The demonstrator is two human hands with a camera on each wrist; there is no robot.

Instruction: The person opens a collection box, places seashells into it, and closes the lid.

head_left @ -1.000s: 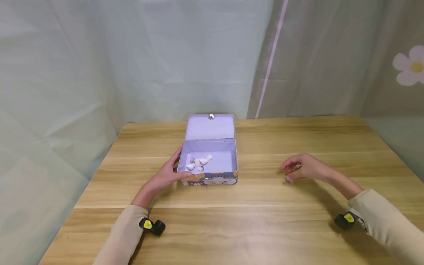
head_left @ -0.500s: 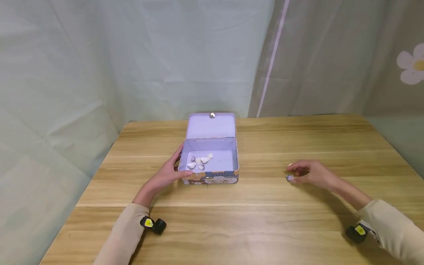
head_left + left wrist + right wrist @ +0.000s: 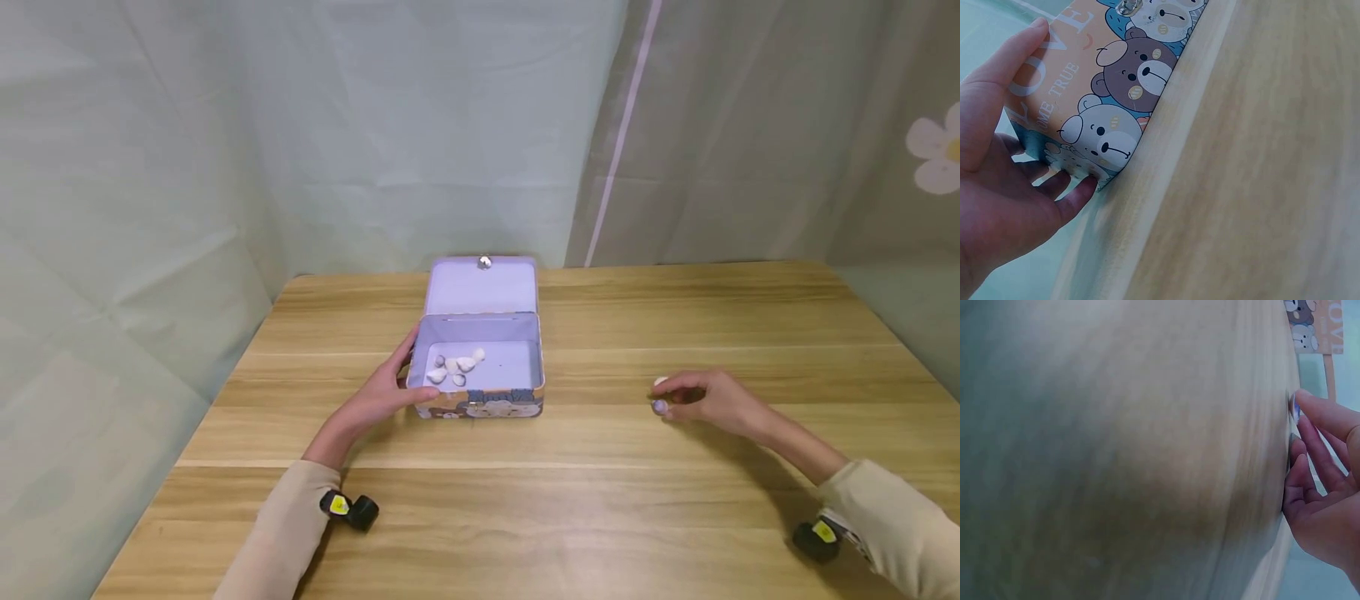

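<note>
On a light wooden table (image 3: 600,500) set against pale green fabric walls (image 3: 225,150), an open rectangular tin box with cartoon bears printed on its sides (image 3: 480,367) stands near the middle, its lilac lid (image 3: 483,287) tipped back and upright behind it. Inside, on the lilac floor toward the left, lies a small cluster of white pebbles (image 3: 453,368). The person's left hand (image 3: 375,400) rests against the box's left side, fingers mostly straight along the wall and thumb at the front corner; the left wrist view shows the thumb (image 3: 1019,53) laid on one printed face and the fingertips touching the box's lower edge. The right hand (image 3: 712,400) lies on the table well apart to the right of the box, fingers curled, pinching a small pale pebble (image 3: 660,406) at its fingertips just above the wood.
</note>
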